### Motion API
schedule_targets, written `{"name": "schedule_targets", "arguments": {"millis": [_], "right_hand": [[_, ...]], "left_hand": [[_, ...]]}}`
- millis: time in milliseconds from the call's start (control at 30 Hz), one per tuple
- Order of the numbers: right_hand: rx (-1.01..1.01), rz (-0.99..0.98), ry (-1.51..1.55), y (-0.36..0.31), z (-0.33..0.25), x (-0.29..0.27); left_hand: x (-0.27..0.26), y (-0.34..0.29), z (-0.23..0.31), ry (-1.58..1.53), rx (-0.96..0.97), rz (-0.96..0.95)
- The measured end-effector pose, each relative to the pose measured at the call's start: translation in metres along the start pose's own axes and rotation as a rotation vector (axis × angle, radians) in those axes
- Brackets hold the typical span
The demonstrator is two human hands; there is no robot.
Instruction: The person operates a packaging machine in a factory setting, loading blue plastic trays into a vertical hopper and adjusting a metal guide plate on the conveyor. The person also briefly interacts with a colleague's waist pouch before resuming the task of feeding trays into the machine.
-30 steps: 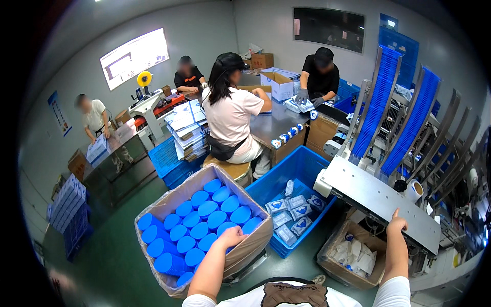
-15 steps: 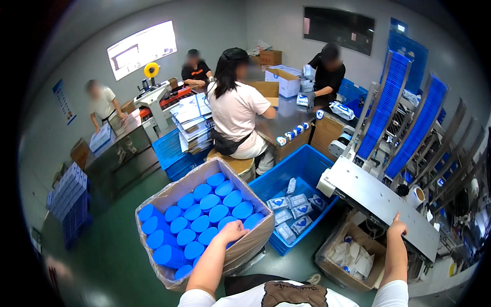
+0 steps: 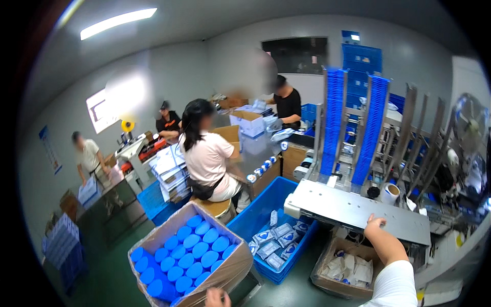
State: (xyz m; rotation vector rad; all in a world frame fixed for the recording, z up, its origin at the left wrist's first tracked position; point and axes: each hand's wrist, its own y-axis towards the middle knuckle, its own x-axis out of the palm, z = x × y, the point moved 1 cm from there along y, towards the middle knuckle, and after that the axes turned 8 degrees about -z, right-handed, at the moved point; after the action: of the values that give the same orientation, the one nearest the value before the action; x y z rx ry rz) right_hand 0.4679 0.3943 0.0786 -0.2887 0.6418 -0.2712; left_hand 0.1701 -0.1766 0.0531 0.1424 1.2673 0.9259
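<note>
My right hand [image 3: 376,223] rests at the near edge of the machine's flat metal plate [image 3: 353,202], fingers apart and holding nothing. Above that plate stand two tall racks filled with stacked blue plastic pieces [image 3: 335,120]. At the picture's lower edge, my left hand [image 3: 217,298] is by the near side of a plastic-lined carton [image 3: 236,266]. It is cut off, so its fingers do not show well. Packed inside the carton are upright stacks of rounded blue pieces [image 3: 192,240].
A blue crate [image 3: 294,263] with several white-and-blue soft packs stands between carton and machine. Below the plate sits a box of white scraps [image 3: 353,271]. Ahead, a person in pink [image 3: 207,158] sits at a metal table [image 3: 258,148]; other people work farther back.
The view has tilted up and turned right. My left hand has drawn back from over the blue stacks toward the carton's near side. My right hand stays at the metal plate.
</note>
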Motion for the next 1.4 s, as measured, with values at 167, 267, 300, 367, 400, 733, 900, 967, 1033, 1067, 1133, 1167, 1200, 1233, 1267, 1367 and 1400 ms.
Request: {"name": "schedule_targets", "arguments": {"millis": [167,267,300,367,400,733,900,967,1033,1067,1133,1167,1200,1233,1267,1367,1400], "right_hand": [[0.038,0.117,0.367,-0.023,0.003,0.016],[0.027,0.524,0.602,-0.060,-0.001,0.057],[0.000,0.821,0.701,-0.089,-0.013,0.084],[0.067,1.063,0.443,-0.151,-0.057,0.132],[-0.095,0.857,0.482,-0.185,-0.094,0.161],[-2.092,-0.394,0.377,-0.623,-0.463,0.133],[-2.090,-0.353,0.520,-0.759,-0.470,0.057],[-1.955,-0.260,0.318,-0.783,-0.488,0.043],[-1.928,-0.221,0.141,-0.797,-0.515,0.029],[-1.922,-0.216,0.118,-0.808,-0.531,0.020],[-1.908,-0.279,0.103,-0.820,-0.570,0.001],[-1.892,-0.280,0.128,-0.827,-0.592,-0.011],[-1.878,-0.302,0.162,-0.834,-0.615,-0.023],[-1.890,-0.294,0.191,-0.840,-0.640,-0.038],[-1.859,-0.278,0.188,-0.843,-0.664,-0.052],[-1.748,-0.195,0.177,-0.847,-0.735,-0.106],[-1.715,-0.208,0.261,-0.844,-0.751,-0.125]], "left_hand": [[-0.012,-0.179,0.004,-0.048,-0.286,-0.515],[-0.024,-0.263,-0.045,-0.024,-0.578,-0.526],[-0.033,-0.291,-0.063,-0.045,-0.698,-0.488],[-0.052,-0.337,-0.108,-0.564,-1.068,-0.088],[-0.067,-0.362,-0.119,-0.806,-1.140,0.151],[-0.187,-0.475,-0.162,-0.118,-1.284,-0.272],[-0.230,-0.461,-0.230,-0.209,-1.287,-0.313],[-0.242,-0.431,-0.268,-0.287,-1.204,-0.225],[-0.248,-0.396,-0.308,-0.308,-1.146,-0.157],[-0.256,-0.380,-0.330,-0.336,-1.122,-0.129],[-0.262,-0.360,-0.370,-0.399,-1.092,-0.059],[-0.267,-0.358,-0.391,-0.395,-1.114,-0.101],[-0.272,-0.358,-0.415,-0.384,-1.107,-0.116],[-0.275,-0.361,-0.442,-0.377,-1.067,-0.098],[-0.279,-0.372,-0.466,-0.359,-1.086,-0.108],[-0.297,-0.427,-0.527,-0.157,-1.382,-0.251],[-0.303,-0.447,-0.543,-0.140,-1.623,-0.339]]}}
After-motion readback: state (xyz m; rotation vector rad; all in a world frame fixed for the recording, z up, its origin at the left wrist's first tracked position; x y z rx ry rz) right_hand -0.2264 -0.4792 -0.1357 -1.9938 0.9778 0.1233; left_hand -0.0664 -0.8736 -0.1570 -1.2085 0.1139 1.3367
